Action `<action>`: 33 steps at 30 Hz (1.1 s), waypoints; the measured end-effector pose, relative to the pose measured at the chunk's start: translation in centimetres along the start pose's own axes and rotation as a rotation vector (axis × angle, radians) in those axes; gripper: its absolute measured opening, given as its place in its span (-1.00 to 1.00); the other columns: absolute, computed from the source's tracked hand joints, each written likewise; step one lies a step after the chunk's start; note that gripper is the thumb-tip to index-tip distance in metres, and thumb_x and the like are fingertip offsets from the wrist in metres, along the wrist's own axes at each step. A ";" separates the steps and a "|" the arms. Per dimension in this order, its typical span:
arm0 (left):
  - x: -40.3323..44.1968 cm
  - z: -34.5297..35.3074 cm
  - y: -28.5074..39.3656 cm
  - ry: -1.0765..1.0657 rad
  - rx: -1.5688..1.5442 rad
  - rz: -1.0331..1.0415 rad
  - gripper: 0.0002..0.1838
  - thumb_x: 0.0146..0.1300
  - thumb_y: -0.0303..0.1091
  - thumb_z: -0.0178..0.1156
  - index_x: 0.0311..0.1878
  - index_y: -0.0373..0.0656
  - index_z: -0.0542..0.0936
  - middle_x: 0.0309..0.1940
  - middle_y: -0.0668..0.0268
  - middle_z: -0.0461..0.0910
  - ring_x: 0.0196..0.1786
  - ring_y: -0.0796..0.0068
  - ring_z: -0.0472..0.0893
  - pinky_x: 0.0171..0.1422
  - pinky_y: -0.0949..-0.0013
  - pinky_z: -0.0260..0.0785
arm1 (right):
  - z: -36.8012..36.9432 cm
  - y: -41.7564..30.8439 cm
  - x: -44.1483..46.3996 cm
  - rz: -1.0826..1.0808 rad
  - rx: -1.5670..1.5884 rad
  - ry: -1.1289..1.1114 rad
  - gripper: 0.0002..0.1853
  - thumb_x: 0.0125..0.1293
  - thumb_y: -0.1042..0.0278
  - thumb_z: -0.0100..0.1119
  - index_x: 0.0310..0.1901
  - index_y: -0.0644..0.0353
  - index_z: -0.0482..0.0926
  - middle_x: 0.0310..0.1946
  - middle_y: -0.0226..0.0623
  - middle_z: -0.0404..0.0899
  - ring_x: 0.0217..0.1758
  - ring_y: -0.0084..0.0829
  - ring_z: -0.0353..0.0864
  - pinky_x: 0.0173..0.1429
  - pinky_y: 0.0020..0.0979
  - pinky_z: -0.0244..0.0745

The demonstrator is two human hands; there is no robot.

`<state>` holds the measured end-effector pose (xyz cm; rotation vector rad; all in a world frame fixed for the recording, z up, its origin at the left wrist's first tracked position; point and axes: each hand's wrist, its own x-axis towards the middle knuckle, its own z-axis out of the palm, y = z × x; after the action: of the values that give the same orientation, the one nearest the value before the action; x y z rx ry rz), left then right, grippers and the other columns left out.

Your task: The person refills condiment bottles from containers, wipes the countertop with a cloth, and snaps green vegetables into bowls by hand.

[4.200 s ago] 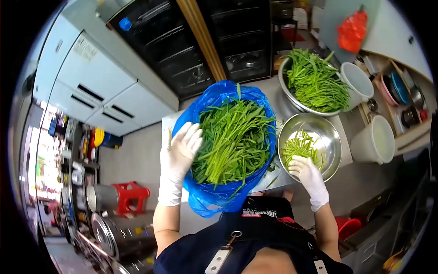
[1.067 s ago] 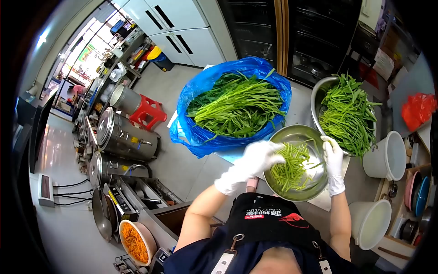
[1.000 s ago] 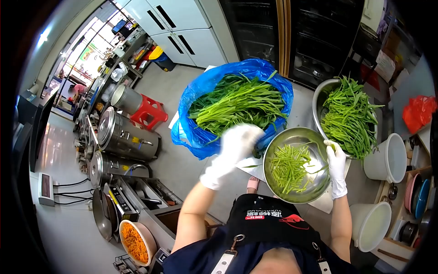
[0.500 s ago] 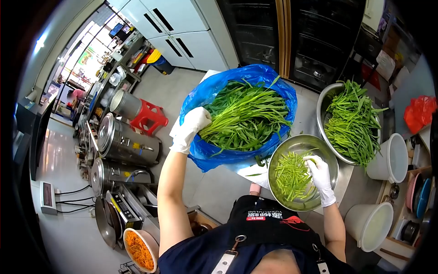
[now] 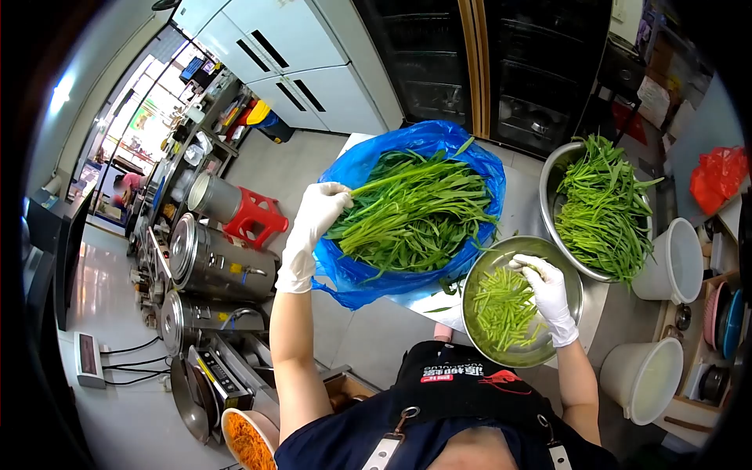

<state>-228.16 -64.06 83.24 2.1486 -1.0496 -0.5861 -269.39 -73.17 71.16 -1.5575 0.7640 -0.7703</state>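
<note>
My left hand, in a white glove, is closed with its fingertips on the stem ends of long leafy greens that look like water spinach. The greens lie in a blue plastic bag, spread open on the metal table. Over a steel bowl on the right, my gloved right hand has its fingers curled together; whatever they may hold is hidden. Short cut green stems lie in this bowl beside the fingers. A larger steel basin behind it is heaped with more leafy greens.
White buckets stand at the right, near a red plastic bag. Big steel pots and a red stool are at the left. A bowl of orange shreds sits lower left. Fridges line the back.
My left hand has shifted from gripping the bundle to the stem ends slightly higher and left. My right hand has moved slightly within the bowl area, fingers still curled. The view has shifted slightly.
</note>
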 end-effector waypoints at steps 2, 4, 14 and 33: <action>0.4 1.2 -0.2 0.006 0.022 0.061 -0.71 0.15 -0.44 0.18 -0.08 -0.35 0.67 -0.35 0.25 0.70 -0.32 0.52 0.59 -0.14 0.45 0.44 | 0.6 0.5 0.2 -0.006 0.016 -0.022 -0.75 0.30 0.60 0.08 -0.01 0.34 0.61 -0.17 -0.24 0.70 -0.06 -0.45 0.64 0.11 -0.46 0.48; 0.7 2.4 0.1 0.030 0.090 0.087 -0.72 0.17 -0.40 0.22 -0.08 -0.31 0.69 -0.30 0.23 0.72 -0.29 0.45 0.63 -0.12 0.40 0.46 | 1.2 -0.3 0.3 -0.036 -0.018 -0.053 -0.75 0.31 0.59 0.08 -0.01 0.34 0.61 -0.18 -0.24 0.69 -0.08 -0.46 0.64 0.09 -0.46 0.48; 2.8 4.4 -0.9 -0.040 0.286 0.223 -0.76 0.23 -0.32 0.22 -0.13 -0.24 0.70 -0.19 0.06 0.69 -0.22 0.19 0.68 -0.07 0.32 0.47 | 2.0 -0.6 -0.7 -0.017 -0.008 -0.062 -0.76 0.34 0.53 0.08 0.00 0.35 0.61 -0.19 -0.24 0.69 -0.07 -0.49 0.64 0.09 -0.47 0.48; -1.1 -1.9 -0.8 -0.365 -0.621 -0.182 -0.75 0.37 -0.27 0.16 -0.22 -0.30 0.65 -0.64 0.50 0.43 -0.64 0.69 0.26 -0.56 0.55 0.01 | 2.8 -1.0 -1.2 0.092 -0.055 -0.069 -0.81 0.34 0.46 0.11 -0.07 0.30 0.62 -0.22 -0.21 0.68 -0.14 -0.45 0.66 0.01 -0.43 0.51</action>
<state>-227.22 -62.10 84.07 1.6216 -0.7183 -1.2447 -267.72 -70.55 71.79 -1.5783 0.8055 -0.6296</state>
